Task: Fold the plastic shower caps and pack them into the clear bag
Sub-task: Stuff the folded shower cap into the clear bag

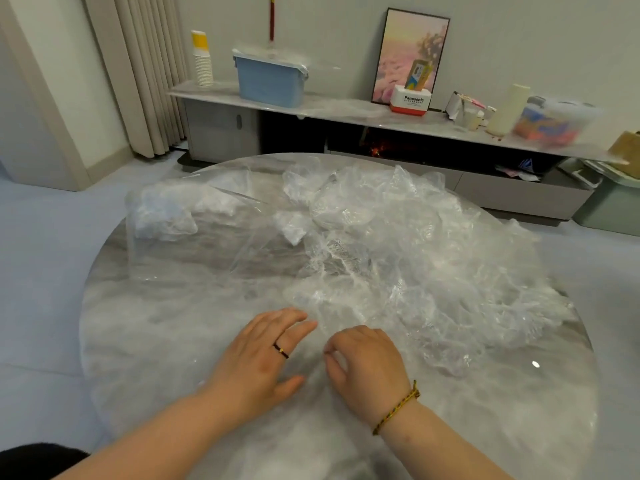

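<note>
A heap of crumpled clear plastic shower caps [398, 258] covers the right and far half of the round marble table [145, 341]. A large clear bag [180, 216] lies at the far left of the table with several folded caps inside. My left hand [263, 351], a ring on one finger, lies flat with fingers straight at the near edge of the heap. My right hand [367, 362], a braided bracelet at the wrist, has its fingers curled beside it, pinching thin clear plastic; the film itself is hard to make out.
Beyond the table runs a low grey cabinet [346, 112] bearing a blue lidded box [270, 77], stacked paper cups [202, 60], a framed picture [410, 57] and a red-and-white box [410, 100]. Curtains [138, 71] hang at the left. A green bin [609, 202] stands at the right.
</note>
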`<state>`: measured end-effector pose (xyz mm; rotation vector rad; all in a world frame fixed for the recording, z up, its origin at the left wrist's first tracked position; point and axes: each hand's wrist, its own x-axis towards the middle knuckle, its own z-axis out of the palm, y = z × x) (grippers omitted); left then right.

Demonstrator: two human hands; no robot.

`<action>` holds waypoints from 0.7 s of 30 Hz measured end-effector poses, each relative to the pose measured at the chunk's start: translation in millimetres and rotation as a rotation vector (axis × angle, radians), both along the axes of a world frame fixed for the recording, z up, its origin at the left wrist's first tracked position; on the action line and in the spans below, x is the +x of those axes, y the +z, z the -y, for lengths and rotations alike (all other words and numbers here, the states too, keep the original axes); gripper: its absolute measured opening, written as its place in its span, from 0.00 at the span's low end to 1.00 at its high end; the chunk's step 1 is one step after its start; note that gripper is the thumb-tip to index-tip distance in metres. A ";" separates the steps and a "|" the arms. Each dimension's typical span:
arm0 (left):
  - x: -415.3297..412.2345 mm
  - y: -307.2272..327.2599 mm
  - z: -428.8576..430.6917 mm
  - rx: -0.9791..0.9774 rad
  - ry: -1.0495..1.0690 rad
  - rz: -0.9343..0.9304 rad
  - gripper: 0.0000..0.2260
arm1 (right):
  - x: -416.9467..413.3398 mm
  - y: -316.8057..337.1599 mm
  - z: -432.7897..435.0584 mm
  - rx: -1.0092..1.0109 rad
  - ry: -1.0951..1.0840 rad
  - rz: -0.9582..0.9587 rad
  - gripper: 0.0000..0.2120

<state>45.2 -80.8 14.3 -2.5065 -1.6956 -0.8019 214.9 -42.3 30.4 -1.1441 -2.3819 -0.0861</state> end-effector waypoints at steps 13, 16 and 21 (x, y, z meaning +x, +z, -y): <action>-39.7 -2.3 26.4 0.164 0.175 -0.142 0.14 | -9.1 -11.8 40.1 -0.331 0.445 0.187 0.32; -57.6 -8.7 23.1 0.059 0.210 -0.153 0.09 | 4.8 -14.7 35.4 -0.193 0.428 0.277 0.31; -62.4 -11.5 25.3 -0.046 0.247 -0.117 0.20 | 14.1 -14.8 26.1 -0.095 0.349 0.271 0.23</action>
